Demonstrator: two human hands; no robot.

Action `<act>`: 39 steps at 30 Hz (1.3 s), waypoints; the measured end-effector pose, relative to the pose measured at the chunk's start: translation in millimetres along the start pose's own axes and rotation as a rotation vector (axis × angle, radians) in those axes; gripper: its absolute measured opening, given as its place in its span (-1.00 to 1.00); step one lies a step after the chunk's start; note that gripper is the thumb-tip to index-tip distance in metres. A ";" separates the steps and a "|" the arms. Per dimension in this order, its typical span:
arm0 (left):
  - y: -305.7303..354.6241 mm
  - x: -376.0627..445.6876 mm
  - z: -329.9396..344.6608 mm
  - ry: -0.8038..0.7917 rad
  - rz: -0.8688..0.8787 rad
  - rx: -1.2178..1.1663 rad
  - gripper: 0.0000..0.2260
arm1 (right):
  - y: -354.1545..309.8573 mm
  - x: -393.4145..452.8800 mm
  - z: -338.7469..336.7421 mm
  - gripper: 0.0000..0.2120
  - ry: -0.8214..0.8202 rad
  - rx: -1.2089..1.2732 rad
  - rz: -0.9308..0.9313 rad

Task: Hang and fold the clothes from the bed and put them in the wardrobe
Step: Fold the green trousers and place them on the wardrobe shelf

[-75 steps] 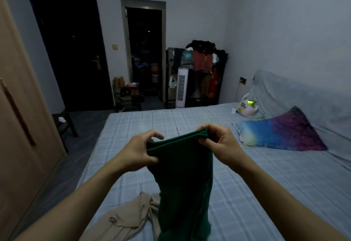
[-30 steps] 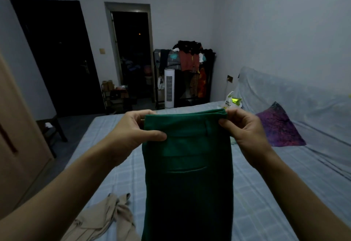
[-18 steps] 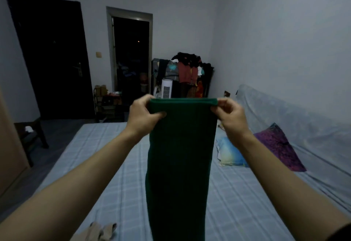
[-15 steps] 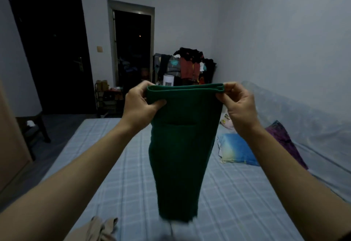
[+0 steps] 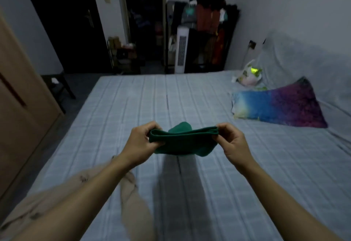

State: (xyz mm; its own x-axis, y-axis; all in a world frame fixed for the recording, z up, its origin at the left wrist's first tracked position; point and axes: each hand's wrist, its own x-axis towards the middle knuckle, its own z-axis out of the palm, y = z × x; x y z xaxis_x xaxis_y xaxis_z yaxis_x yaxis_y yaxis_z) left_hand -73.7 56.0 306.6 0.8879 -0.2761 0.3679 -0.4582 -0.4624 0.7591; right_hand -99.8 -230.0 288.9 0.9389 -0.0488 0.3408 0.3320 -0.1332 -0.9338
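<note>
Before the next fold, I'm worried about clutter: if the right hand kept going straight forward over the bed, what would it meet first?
Probably nothing soon: ahead of the right hand lies only bare checked bedsheet; the colourful pillow sits off to its right. Depth is unclear.

L hand [image 5: 141, 145] + R hand [image 5: 230, 142] pinch green garment [image 5: 182, 142] ends | above bed [image 5: 247, 164] | beige garment [image 5: 131, 199] near-left

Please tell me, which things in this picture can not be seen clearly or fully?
All in the head view:
- Green garment: its length is blurred by motion; only the edge between the left hand and right hand is sharp.
- Beige garment: partly covered by the left forearm, cut by the bottom edge.
- Wardrobe: cut by the left edge, inside unseen.
- Clothes rack: too dark and small to tell items apart.
</note>
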 end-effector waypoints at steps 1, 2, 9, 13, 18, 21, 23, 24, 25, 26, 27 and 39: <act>-5.4 -17.7 10.9 -0.025 -0.034 0.004 -0.78 | 12.7 -17.6 -1.7 -0.86 -0.016 -0.003 0.039; -10.2 -36.0 21.0 -0.060 -0.068 0.010 -0.77 | 24.3 -35.9 -3.1 -0.88 -0.032 0.000 0.079; -23.7 -113.7 51.5 -0.307 -0.212 0.017 -0.80 | 64.8 -115.9 -8.9 -0.81 -0.101 0.032 0.280; -28.7 -110.2 55.5 -0.325 -0.237 0.045 -0.79 | 71.2 -114.0 -7.5 -0.84 -0.082 0.002 0.337; -56.8 -81.5 61.2 -0.272 -0.288 0.045 -0.76 | 85.6 -84.7 1.6 -0.92 -0.037 -0.073 0.385; -82.6 -56.0 66.4 -0.242 -0.345 0.014 -0.78 | 100.7 -57.7 10.6 -0.91 0.000 -0.125 0.432; -103.7 -38.1 71.2 -0.243 -0.394 -0.018 -0.79 | 114.5 -38.8 18.3 -0.92 0.021 -0.173 0.478; -114.7 -29.4 74.3 -0.245 -0.416 -0.035 -0.80 | 122.6 -29.2 22.4 -0.92 0.028 -0.195 0.498; -126.7 -20.8 77.8 -0.251 -0.433 -0.052 -0.80 | 132.0 -19.8 26.5 -0.93 0.037 -0.217 0.514; -139.8 -12.5 82.4 -0.259 -0.448 -0.066 -0.81 | 142.7 -11.1 30.1 -0.93 0.049 -0.241 0.531; -154.0 -3.9 88.2 -0.265 -0.463 -0.072 -0.81 | 154.7 -2.5 33.4 -0.93 0.061 -0.265 0.551; -354.2 42.9 232.9 -0.302 -0.444 0.244 -0.54 | 384.0 53.8 53.3 -0.55 0.035 -0.707 0.645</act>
State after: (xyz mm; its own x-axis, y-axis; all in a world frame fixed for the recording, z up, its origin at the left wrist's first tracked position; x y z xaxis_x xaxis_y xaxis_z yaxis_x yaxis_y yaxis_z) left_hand 117.6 11.7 -71.6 0.9628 -0.2223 -0.1534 -0.0722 -0.7593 0.6467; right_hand 83.1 -231.0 -57.1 0.9148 -0.3495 -0.2024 -0.3904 -0.6367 -0.6650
